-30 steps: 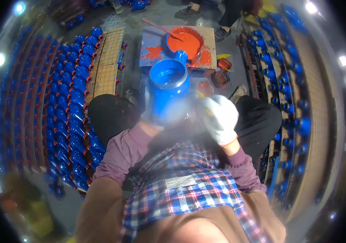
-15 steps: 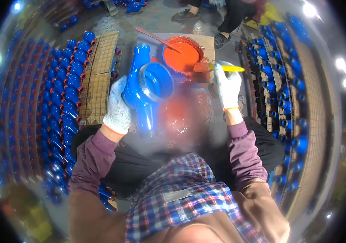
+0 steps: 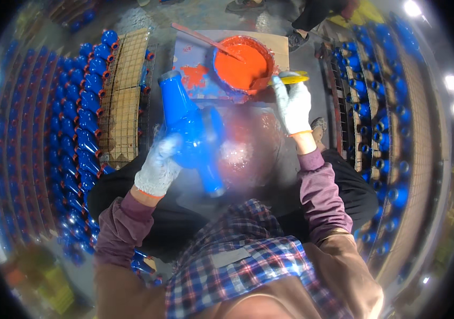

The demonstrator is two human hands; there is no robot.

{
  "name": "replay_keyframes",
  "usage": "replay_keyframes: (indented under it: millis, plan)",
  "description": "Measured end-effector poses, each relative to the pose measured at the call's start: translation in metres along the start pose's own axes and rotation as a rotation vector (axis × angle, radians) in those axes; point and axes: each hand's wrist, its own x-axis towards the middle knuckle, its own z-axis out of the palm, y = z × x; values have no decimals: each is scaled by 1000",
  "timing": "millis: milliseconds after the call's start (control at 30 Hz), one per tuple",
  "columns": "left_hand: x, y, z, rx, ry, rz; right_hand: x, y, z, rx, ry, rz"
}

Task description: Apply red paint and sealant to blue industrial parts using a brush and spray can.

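My left hand point(image 3: 160, 162), in a white knit glove, grips a glossy blue pipe fitting point(image 3: 189, 139) by its bulging middle. The fitting is tilted, its longer tapered end pointing up and away, the other end down toward my lap. My right hand point(image 3: 294, 106), gloved too, is closed on a paintbrush with a yellow handle point(image 3: 293, 78). Its bristles are down at the right side of a tub of orange-red paint point(image 3: 243, 64); the tub hides part of them. A paint-smeared stick point(image 3: 197, 37) leans in the tub.
Under the tub lies a paint-spotted cardboard sheet point(image 3: 277, 42). Rows of blue fittings with red ends point(image 3: 91, 106) stand on the left, more blue fittings point(image 3: 362, 109) on racks at the right. Another person's legs and shoes point(image 3: 298, 37) are beyond the cardboard. A blurred red, shiny patch point(image 3: 245, 151) lies between my hands.
The fitting has turned in my left hand, so its wide threaded opening no longer faces up. My right hand has brought the brush slightly left and lower into the tub's edge.
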Motion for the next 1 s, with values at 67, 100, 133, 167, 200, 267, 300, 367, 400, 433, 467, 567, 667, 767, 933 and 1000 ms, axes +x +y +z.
replay_keyframes:
  millis: [67, 100, 133, 167, 200, 267, 300, 367, 400, 433, 467, 567, 667, 767, 933, 1000]
  plan:
    - [-1, -3, 17, 78, -22, 128, -4, 4, -10, 155, -14, 83]
    - [-1, -7, 28, 119, -66, 230, -6, 5, -13, 201, -3, 174]
    - [-2, -4, 34, 444, -82, 355, -12, 3, -17, 357, 38, 275]
    - [-3, -2, 41, 936, -79, 590, -17, 1, -27, 506, 5, 363]
    - [-3, 0, 45, 1203, -72, 797, -24, -2, -38, 677, -37, 511]
    - [-4, 1, 53, 1445, -152, 1121, -34, -13, -56, 755, -91, 687]
    - [-4, 5, 53, 1365, -281, 1099, -40, -19, -63, 802, -132, 671]
    - [-4, 6, 53, 1557, -441, 1276, -48, -33, -77, 734, -195, 707]
    - [-4, 6, 52, 1708, -542, 1378, -48, -37, -81, 681, -238, 660]
    - [-6, 3, 51, 1792, -627, 1440, -49, -41, -83, 628, -278, 615]
    - [-6, -1, 51, 1846, -701, 1515, -49, -44, -82, 622, -325, 504]
    - [-8, -7, 51, 1900, -924, 1523, -40, -45, -63, 404, -362, 318]
    - [-9, -13, 54, 1882, -979, 1466, -39, -46, -50, 403, -453, 216]
    - [-9, -16, 56, 1896, -968, 1441, -39, -53, -52, 367, -412, 103]
    - [-7, -14, 54, 1874, -899, 1352, -48, -78, -82, 317, -256, -2]
    - [-5, -12, 55, 1903, -784, 1412, -55, -87, -96, 363, -232, -71]
